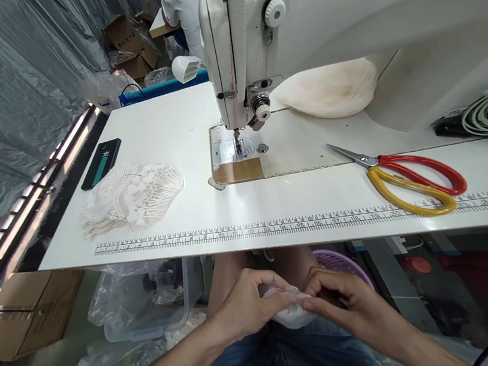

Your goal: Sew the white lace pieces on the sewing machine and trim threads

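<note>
Over the lap, below the table's front edge, both hands pinch a small bunched piece of white lace fabric (293, 315). My left hand (257, 296) grips its left side, thumb on top. On its right edge, the fingers of my right hand (339, 294) are closed. Part of the piece is hidden behind the fingers. A stack of white lace pieces (134, 195) lies on the table at the left. The sewing machine (225, 52) stands ahead, its needle and presser foot over the metal plate. Scissors (400, 176) with red and yellow handles lie at the right.
A dark phone (101, 163) lies beside the lace stack. A printed ruler (251, 230) runs along the table's front edge. Pale fabric (331, 89) sits under the machine arm. Below are a plastic bin (150, 323) and a purple basket (343, 263). Another person (187, 9) sits beyond.
</note>
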Available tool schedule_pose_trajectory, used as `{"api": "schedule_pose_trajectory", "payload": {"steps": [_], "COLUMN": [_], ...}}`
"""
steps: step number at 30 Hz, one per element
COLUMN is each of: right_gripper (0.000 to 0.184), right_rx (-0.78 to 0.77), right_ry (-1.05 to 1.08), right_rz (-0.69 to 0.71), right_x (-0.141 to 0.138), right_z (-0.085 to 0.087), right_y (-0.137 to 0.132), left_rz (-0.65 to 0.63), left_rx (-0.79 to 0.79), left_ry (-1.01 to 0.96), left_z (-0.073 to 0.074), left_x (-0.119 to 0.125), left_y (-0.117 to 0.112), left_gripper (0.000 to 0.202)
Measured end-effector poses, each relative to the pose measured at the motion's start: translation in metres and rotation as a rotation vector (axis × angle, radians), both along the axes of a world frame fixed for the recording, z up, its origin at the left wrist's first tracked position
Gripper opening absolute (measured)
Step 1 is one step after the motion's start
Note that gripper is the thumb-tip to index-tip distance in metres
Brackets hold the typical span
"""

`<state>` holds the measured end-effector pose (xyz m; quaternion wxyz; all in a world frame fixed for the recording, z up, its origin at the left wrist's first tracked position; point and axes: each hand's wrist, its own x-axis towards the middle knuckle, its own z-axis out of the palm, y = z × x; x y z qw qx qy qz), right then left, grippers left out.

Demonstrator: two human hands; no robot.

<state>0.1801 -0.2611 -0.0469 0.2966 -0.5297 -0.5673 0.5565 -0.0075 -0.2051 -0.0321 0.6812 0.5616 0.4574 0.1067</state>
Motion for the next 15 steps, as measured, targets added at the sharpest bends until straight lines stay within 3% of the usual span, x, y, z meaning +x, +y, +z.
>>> {"api": "schedule_pose_trajectory", "payload": {"steps": [2,5,9,12,15], "right_gripper": [0.027,0.028,0.025,0.02,0.022], "right_rx": [-0.054,-0.077,0.081,0.174,0.172], "right_ry": [0.086,0.136,0.022,0.002,-0.006], "right_rz": [-0.107,-0.171,-0.132,-0.041,0.006], "right_x": [0.003,0.007,0.004,-0.004,-0.007], "right_z": [-0.002,-0.003,-0.005,-0.006,-0.004], "right_y": [-0.004,-0.009,-0.011,-0.011,-0.012], "left_rz": [-0.035,-0.124,-0.245,-0.255,-0.22], "left_rx": [0.154,0.556,1.06,1.279,1.399], "left_ry": [0.006,-0.035,-0.067,-0.036,-0.031], "left_z": [-0.002,-0.005,-0.01,-0.009,-0.006], "left_x": [-0.001,-0.002,-0.004,-0.006,-0.007], "left_y": [-0.001,-0.003,-0.006,-0.007,-0.007], "left_gripper": [0.018,0.016,0.024,0.023,0.02]}}
